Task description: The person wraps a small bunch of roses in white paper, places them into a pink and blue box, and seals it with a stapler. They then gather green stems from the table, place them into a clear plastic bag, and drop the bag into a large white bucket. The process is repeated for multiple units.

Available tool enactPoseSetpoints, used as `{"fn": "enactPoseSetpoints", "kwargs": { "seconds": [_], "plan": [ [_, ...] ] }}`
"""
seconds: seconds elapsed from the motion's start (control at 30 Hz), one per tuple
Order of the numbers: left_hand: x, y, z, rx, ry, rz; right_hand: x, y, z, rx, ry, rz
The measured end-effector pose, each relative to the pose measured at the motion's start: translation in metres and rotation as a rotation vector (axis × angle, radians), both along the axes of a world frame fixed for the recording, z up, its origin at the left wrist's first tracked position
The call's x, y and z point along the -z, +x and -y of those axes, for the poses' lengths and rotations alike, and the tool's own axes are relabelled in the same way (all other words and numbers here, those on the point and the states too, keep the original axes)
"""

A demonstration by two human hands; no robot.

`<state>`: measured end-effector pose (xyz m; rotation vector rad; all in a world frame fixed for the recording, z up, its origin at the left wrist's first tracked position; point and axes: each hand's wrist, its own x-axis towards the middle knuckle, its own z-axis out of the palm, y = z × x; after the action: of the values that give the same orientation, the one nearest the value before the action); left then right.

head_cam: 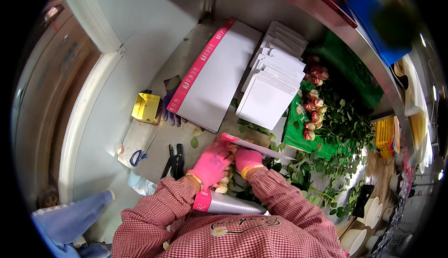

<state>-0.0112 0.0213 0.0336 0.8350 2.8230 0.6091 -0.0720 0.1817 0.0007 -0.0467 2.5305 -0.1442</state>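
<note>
My left hand, in a pink glove, curls its fingers over rose heads above a wrapping sheet with a pink border. Right beside it my right hand, also gloved in pink, is curled against the raised far flap of wrapping. What its fingers hold is hidden. Green rose leaves and stems extend to the right under my right forearm. Left of my left hand lies a black stapler.
Beyond my hands lie a stack of pink-edged wrapping sheets and a pile of white cards. Roses rest on green plastic at right. Blue-handled scissors, a gold tin and a purple glove are left.
</note>
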Motion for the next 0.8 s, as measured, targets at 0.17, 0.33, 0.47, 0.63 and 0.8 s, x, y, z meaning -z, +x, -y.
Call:
{"fn": "enactPoseSetpoints", "kwargs": {
  "seconds": [0.17, 0.33, 0.47, 0.63, 0.8],
  "plan": [
    [-0.012, -0.010, -0.010, 0.052, -0.035, -0.123, -0.011, -0.009, -0.010, -0.268, 0.038, 0.216],
    [-0.014, -0.012, 0.013, 0.128, -0.117, 0.018, -0.166, -0.039, -0.054, 0.126, -0.774, -0.228],
    [-0.022, -0.027, 0.008, 0.153, 0.028, 0.102, -0.092, -0.131, -0.121, 0.443, -0.349, -0.311],
    [-0.049, -0.045, 0.004, 0.183, -0.116, 0.306, 0.012, -0.146, -0.150, 0.327, -0.495, -0.351],
    [-0.007, -0.035, 0.016, 0.194, 0.039, -0.008, -0.058, -0.109, -0.167, 0.402, -0.797, -0.445]
  ]
}}
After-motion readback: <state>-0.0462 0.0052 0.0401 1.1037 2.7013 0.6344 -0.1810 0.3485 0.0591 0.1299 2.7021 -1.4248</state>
